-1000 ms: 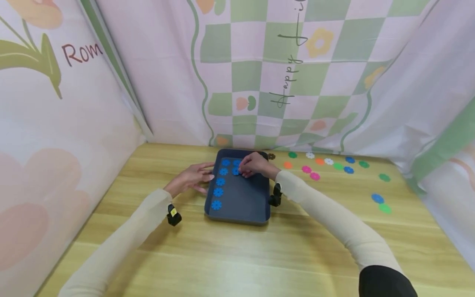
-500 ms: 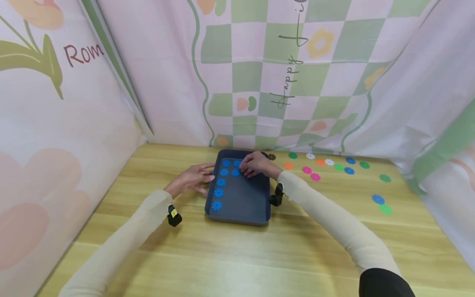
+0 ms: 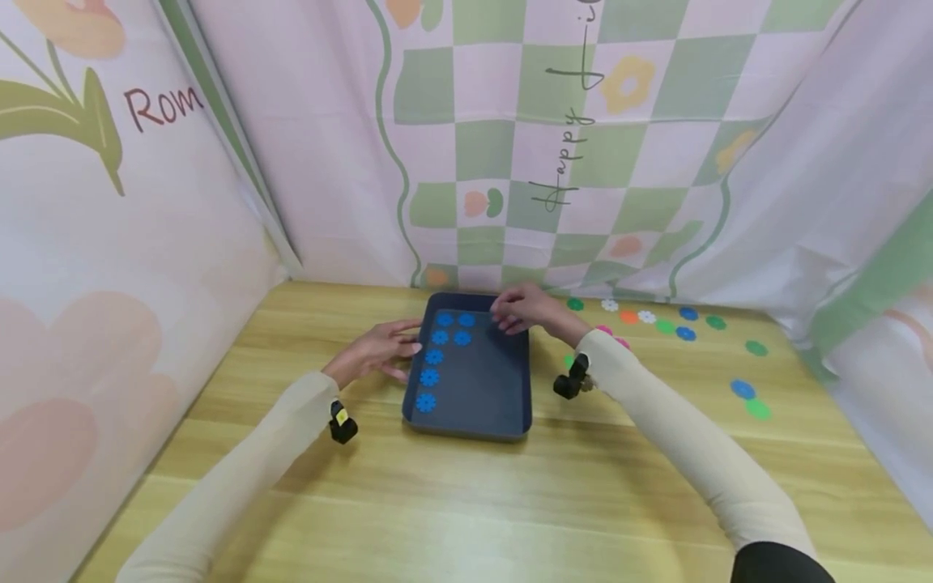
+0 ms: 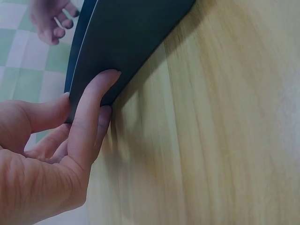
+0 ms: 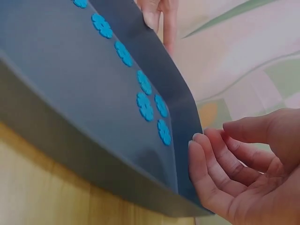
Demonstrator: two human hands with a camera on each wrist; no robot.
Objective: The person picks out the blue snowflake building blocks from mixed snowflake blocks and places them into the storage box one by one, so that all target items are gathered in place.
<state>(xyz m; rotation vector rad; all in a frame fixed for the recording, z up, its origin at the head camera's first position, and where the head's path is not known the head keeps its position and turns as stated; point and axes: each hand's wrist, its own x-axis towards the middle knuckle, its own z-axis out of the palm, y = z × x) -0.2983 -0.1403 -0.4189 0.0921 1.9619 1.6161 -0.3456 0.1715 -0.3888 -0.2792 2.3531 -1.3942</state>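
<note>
A dark rectangular tray (image 3: 484,389) lies on the table. Flower-shaped blue pieces (image 3: 433,356) form a column of several along its left wall, and two more sit beside the far end of that column. At the tray's left wall, my left hand (image 3: 375,346) has its thumb at the rim and its fingers against the outer side, as the left wrist view shows. My right hand (image 3: 526,309) hovers over the tray's far right corner. In the right wrist view its fingers (image 5: 225,164) are loosely bent, with nothing visible between them and the thumb.
Loose flower pieces in several colours lie on the wooden table (image 3: 641,453) at the back right, including white (image 3: 609,305), orange (image 3: 629,317) and blue (image 3: 743,389) ones. A patterned curtain (image 3: 510,162) hangs close behind the tray.
My right hand has let go of the second blue flower piece in the inner column and moved right, away from it. The left hand and the tray have stayed put.
</note>
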